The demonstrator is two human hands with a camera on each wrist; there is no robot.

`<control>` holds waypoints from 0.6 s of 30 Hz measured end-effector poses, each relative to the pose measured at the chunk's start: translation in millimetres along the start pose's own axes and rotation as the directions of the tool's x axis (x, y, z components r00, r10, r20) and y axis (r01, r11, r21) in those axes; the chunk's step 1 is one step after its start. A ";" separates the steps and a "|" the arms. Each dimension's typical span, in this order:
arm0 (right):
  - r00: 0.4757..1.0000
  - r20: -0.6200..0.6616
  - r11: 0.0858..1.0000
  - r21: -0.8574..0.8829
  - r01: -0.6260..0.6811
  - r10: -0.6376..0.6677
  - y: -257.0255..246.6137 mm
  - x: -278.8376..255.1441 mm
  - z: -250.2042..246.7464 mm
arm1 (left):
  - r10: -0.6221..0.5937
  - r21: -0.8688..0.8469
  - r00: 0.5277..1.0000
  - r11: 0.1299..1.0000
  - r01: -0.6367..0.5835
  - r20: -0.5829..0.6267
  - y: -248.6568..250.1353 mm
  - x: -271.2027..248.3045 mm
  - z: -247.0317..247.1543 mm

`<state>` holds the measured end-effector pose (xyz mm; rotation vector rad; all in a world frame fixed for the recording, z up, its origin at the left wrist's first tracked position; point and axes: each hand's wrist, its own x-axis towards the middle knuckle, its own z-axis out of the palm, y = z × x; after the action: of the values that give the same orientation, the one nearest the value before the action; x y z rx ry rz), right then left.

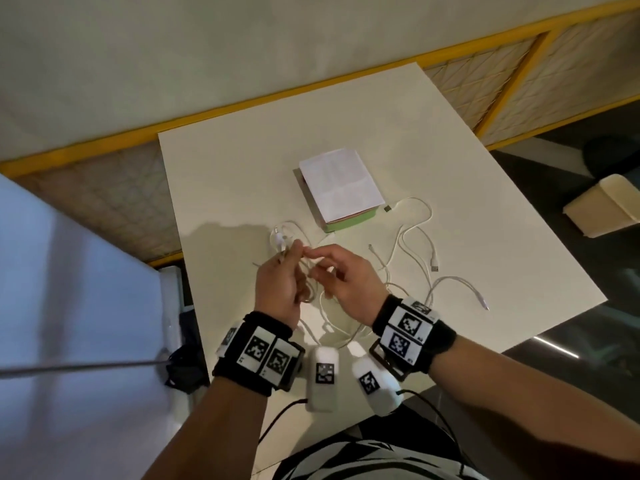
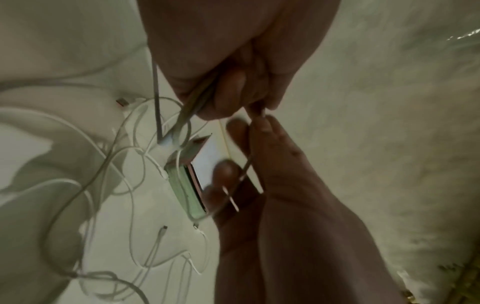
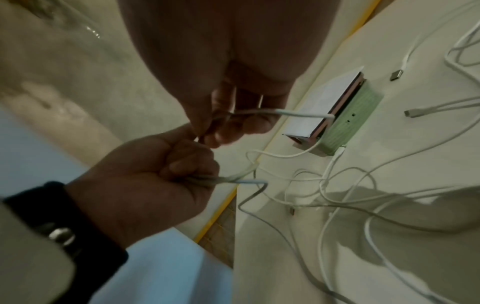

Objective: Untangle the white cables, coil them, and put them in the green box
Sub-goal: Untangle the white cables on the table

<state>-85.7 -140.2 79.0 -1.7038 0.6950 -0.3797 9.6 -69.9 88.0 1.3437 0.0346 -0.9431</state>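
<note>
Several white cables [image 1: 414, 237] lie tangled on the white table [image 1: 242, 174], spreading right of my hands. The green box [image 1: 349, 221] stands just beyond them, its top covered by a sheet of paper. My left hand [image 1: 294, 251] grips a bunch of cable strands [image 2: 193, 107] in a fist [image 3: 161, 172]. My right hand [image 1: 320, 263] meets it fingertip to fingertip and pinches a cable whose end [image 3: 298, 113] sticks out past the fingers. Both hands hover above the table, left of the loose cables. The box's inside is hidden.
A white paper sheet [image 1: 341, 183] covers the box. Loose plugs [image 1: 387, 208] lie beside it. Two white tagged devices [image 1: 322, 379] sit at the table's near edge. A yellow-framed railing [image 1: 242, 102] runs behind the table. A beige box [image 1: 602, 206] stands on the floor at right.
</note>
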 end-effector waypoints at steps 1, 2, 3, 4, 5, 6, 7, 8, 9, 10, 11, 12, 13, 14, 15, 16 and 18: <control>1.000 0.017 0.997 -0.078 -0.004 0.006 4.2 -3.2 -1.2 | 0.007 -0.005 1.000 1.000 -0.007 -0.007 -0.8 1.4 -4.8; 0.998 0.061 0.983 -0.182 -0.012 0.023 8.8 -6.4 -4.4 | 0.011 -0.009 1.000 1.000 -0.012 -0.014 -0.8 1.9 -9.3; 0.991 0.124 0.954 -0.301 -0.015 0.055 14.2 -10.1 -9.3 | 0.021 -0.029 1.000 0.999 -0.021 -0.021 -1.1 4.2 -16.2; 0.977 0.189 0.904 -0.428 -0.008 0.098 21.0 -14.0 -15.6 | 0.031 -0.073 0.999 0.997 -0.033 -0.025 -0.3 7.2 -25.0; 0.964 0.228 0.841 -0.541 0.010 0.135 28.4 -18.2 -22.9 | 0.037 -0.138 0.999 0.990 -0.040 -0.030 0.9 11.0 -34.6; 0.961 0.235 0.781 -0.623 0.031 0.149 37.0 -22.0 -31.8 | 0.033 -0.214 0.999 0.976 -0.041 -0.038 2.6 15.3 -44.4; 0.966 0.219 0.741 -0.670 0.047 0.137 45.2 -25.3 -40.9 | 0.032 -0.282 0.999 0.959 -0.042 -0.041 4.4 18.7 -53.6; 0.977 0.191 0.723 -0.688 0.066 0.092 52.1 -27.8 -48.7 | 0.035 -0.334 0.999 0.941 -0.047 -0.042 6.3 21.0 -61.2; 0.986 0.162 0.708 -0.700 0.100 0.021 58.3 -28.3 -55.2 | 0.047 -0.374 0.998 0.926 -0.060 -0.043 8.5 21.1 -66.1; 0.989 0.137 0.680 -0.720 0.140 -0.059 62.4 -26.9 -61.1 | 0.059 -0.406 0.997 0.911 -0.075 -0.051 11.2 20.2 -68.9; 0.988 0.099 0.644 -0.749 0.153 -0.119 64.7 -23.1 -66.6 | 0.067 -0.432 0.995 0.897 -0.090 -0.070 14.1 19.9 -72.0; 0.989 0.050 0.610 -0.782 0.127 -0.142 66.3 -17.1 -72.4 | 0.073 -0.447 0.993 0.888 -0.106 -0.091 18.4 19.1 -75.3; 0.989 -0.003 0.570 -0.818 0.081 -0.146 67.1 -9.6 -78.6 | 0.082 -0.448 0.990 0.885 -0.126 -0.116 22.4 20.4 -81.6; 0.990 -0.051 0.554 -0.832 0.030 -0.130 71.1 -0.1 -85.7 | 0.091 -0.439 0.986 0.887 -0.143 -0.138 26.7 21.7 -89.3; 0.988 -0.112 0.584 -0.811 -0.031 -0.103 74.2 9.5 -93.1 | 0.103 -0.422 0.983 0.893 -0.160 -0.154 29.9 23.6 -98.1; 0.983 -0.181 0.665 -0.739 -0.111 -0.036 76.3 19.1 -100.6 | 0.112 -0.405 0.979 0.898 -0.173 -0.170 31.7 26.1 -106.8; 0.943 -0.301 0.837 -0.473 -0.275 0.140 71.1 35.1 -113.6 | 0.115 -0.386 0.971 0.902 -0.190 -0.210 31.5 28.7 -120.6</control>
<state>-143.3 -258.3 35.1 -2.0688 1.2509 -0.2740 104.9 12.0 64.2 1.0244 0.2496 -0.6324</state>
